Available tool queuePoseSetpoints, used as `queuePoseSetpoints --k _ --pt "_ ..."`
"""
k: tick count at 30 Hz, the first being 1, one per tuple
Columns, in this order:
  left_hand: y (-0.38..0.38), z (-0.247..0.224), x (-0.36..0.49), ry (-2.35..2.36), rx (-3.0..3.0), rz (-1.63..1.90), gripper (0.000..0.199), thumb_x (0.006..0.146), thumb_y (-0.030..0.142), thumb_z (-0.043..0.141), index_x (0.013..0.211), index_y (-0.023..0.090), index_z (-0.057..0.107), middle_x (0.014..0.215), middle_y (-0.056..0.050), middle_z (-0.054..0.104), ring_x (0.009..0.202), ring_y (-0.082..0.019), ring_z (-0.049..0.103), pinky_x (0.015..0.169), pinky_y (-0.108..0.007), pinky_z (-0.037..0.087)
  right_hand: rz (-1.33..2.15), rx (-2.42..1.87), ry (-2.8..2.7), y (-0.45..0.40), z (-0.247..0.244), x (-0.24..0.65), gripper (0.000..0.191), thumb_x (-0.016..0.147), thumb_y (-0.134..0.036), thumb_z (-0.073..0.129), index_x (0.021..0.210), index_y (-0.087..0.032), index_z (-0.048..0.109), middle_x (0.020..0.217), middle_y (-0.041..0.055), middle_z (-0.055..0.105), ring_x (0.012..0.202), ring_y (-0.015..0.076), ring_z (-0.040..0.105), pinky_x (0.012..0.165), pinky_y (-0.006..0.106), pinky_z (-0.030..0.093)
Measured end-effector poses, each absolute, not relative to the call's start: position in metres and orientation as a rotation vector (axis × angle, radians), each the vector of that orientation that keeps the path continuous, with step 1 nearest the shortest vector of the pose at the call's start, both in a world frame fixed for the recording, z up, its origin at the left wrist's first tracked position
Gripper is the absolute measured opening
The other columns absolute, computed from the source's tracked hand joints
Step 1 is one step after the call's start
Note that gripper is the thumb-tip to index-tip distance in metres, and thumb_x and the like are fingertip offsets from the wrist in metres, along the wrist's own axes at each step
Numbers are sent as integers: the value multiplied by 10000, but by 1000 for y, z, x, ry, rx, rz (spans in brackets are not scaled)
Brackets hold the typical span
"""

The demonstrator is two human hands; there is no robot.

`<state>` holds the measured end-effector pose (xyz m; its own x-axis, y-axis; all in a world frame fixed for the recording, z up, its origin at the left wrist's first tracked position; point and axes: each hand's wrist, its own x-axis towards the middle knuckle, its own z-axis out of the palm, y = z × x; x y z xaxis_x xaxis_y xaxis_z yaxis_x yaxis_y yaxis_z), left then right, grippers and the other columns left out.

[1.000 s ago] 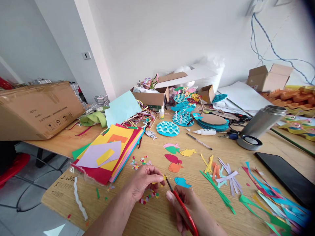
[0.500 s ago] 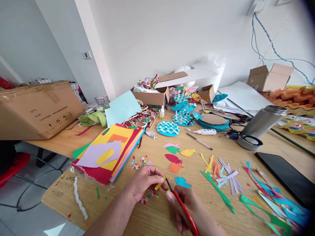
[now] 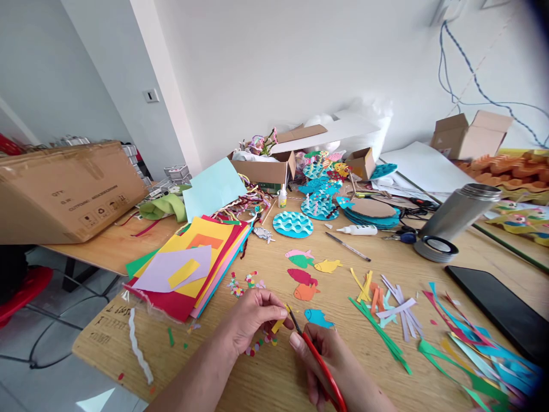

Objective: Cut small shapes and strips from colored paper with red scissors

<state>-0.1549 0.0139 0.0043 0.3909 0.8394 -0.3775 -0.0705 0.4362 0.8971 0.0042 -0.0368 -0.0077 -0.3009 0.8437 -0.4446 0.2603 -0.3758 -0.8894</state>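
Observation:
Pinched in my left hand is a small yellow paper strip. My right hand is closed round the red-handled scissors, whose dark blades lie at the strip's upper end, near my left fingertips. Below my left hand, small coloured paper dots are partly hidden by it. More dots are scattered just beyond. Past the scissors lies a blue paper fish. Farther out are an orange fish, a crimson fish, a yellow fish, a green fish and a pink fish.
Coloured paper sheets are stacked at left. Cut strips, a black phone and a steel flask lie right. A wavy blue disc, glue bottle and pen are farther back.
The yellow strip has tilted slightly between my left fingers. Both hands and the scissors stay almost in the same place.

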Motion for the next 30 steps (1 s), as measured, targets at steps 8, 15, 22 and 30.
queuePoseSetpoints --k 8,15,22,30 --pt "15 4 -153 1002 932 692 161 631 253 681 672 119 602 649 -79 702 440 -76 473 394 -182 357 1733 -1480 -1382 -35 -9 5 562 676 -776 458 690 -224 355 310 -90 465 241 51 392 275 139 265" --pt "15 -1 -152 997 918 708 173 635 263 687 659 119 595 633 -77 698 424 -76 479 397 -188 361 1752 -1500 -1373 -33 -9 5 600 632 -817 440 672 -223 364 295 -91 449 228 50 381 261 141 244" --pt "16 3 -148 1051 952 698 177 645 271 676 649 126 575 630 -73 695 425 -71 467 400 -188 349 1857 -1427 -1286 -30 -14 10 581 638 -782 501 690 -223 349 310 -99 459 234 47 389 258 135 280" --pt "24 25 -138 1130 1049 644 159 626 264 670 620 131 583 545 -30 640 436 -86 483 449 -214 395 1866 -1357 -1271 -25 -2 19 522 699 -699 543 743 -198 402 342 -78 491 263 51 413 292 142 267"
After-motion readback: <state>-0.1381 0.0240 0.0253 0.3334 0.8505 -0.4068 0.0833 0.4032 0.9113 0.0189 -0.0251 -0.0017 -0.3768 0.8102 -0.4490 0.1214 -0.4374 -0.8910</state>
